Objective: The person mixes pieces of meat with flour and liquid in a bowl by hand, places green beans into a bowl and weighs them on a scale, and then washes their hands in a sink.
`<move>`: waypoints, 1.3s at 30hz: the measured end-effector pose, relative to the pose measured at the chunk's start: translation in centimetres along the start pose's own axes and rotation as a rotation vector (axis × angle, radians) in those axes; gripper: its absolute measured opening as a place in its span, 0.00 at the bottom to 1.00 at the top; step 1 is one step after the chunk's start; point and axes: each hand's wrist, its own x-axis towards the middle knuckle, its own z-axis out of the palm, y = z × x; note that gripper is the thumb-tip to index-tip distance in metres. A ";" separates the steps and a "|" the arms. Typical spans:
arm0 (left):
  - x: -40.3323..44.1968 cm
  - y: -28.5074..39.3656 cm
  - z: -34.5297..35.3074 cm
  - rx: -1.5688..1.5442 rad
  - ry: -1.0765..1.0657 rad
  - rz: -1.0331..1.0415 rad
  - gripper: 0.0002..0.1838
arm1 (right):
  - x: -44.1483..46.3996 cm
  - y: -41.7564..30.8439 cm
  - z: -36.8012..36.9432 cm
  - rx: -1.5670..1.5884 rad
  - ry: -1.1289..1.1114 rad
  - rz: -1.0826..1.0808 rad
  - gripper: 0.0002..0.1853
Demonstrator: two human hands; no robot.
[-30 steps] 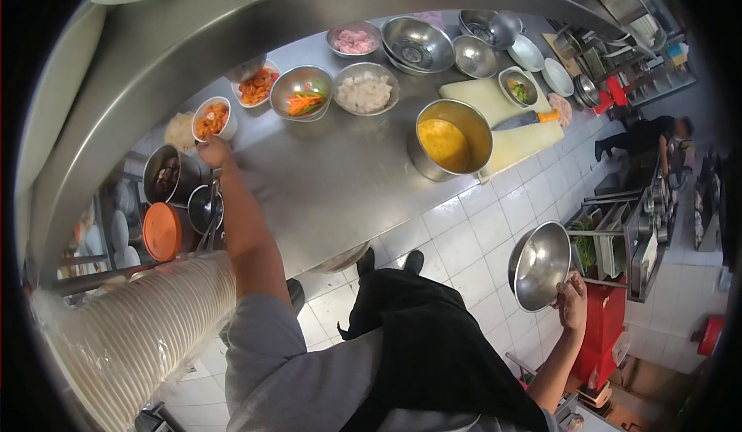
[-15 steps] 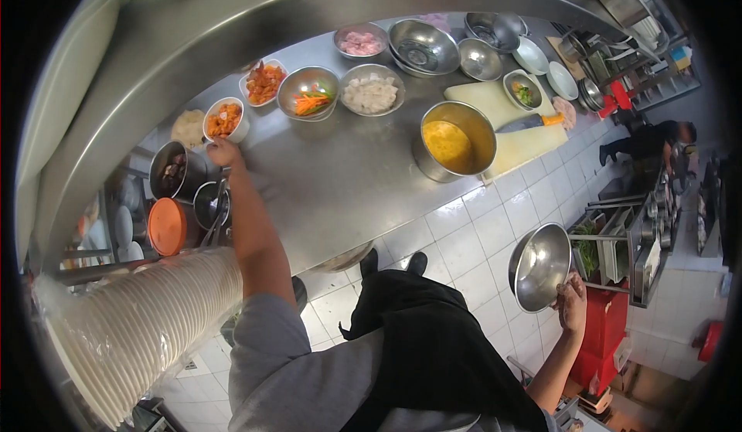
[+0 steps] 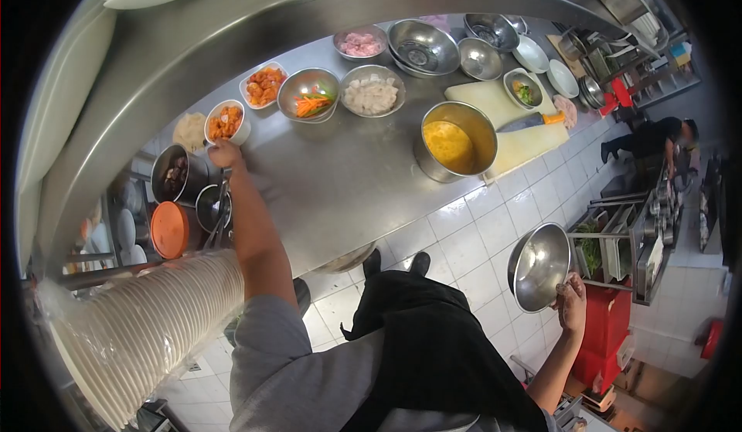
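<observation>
At the left end of the steel counter, my left hand (image 3: pixel 225 154) is closed at the near side of a small white bowl (image 3: pixel 246 132) filled with orange pieces of food (image 3: pixel 225 122); its fingertips are partly hidden. Off to my right, away from the counter, my right hand (image 3: pixel 570 301) grips the rim of a steel mixing bowl (image 3: pixel 539 266). That bowl is tilted, its shiny inside turned toward me, and I see no food in it. Close by my left hand are a pale, rounded food item (image 3: pixel 189 131) and a steel pot (image 3: pixel 179 173) holding dark pieces.
On the counter (image 3: pixel 332 192) stand a pot of yellow liquid (image 3: pixel 448 144), bowls of sliced vegetables (image 3: pixel 312 105), pale chunks (image 3: pixel 372 94) and pink meat (image 3: pixel 361 43). A knife (image 3: pixel 529 122) lies on a cutting board (image 3: pixel 533 147). Stacked plates (image 3: pixel 154 316) fill the lower left; another person (image 3: pixel 645 142) works far right.
Both hands keep almost the same places and grips. The view has shifted very slightly, and the other person at the far right has shifted a little.
</observation>
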 end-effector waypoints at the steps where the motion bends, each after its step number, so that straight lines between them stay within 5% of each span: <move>1: 0.1 0.0 0.1 0.012 -0.014 0.002 0.27 | 0.0 -0.1 0.1 0.003 -0.008 -0.004 0.05; 6: 3.5 -7.2 4.6 -0.144 -0.085 -0.041 0.25 | 0.0 0.2 0.3 0.041 -0.026 -0.012 0.05; 13: 4.1 -8.4 5.0 -0.147 -0.155 -0.007 0.22 | 0.2 0.3 0.3 0.004 -0.017 0.003 0.06; 20: 1.4 -3.7 2.5 -0.345 -0.028 -0.168 0.26 | 0.7 0.4 0.0 0.013 -0.059 -0.003 0.06; 25: -1.3 2.6 -2.2 -0.577 -0.209 -0.325 0.23 | 1.0 -0.2 0.3 0.014 -0.058 0.011 0.04; 39: -0.1 0.9 -1.2 -0.611 -0.176 -0.463 0.25 | 1.1 0.6 -0.1 0.031 -0.076 0.002 0.04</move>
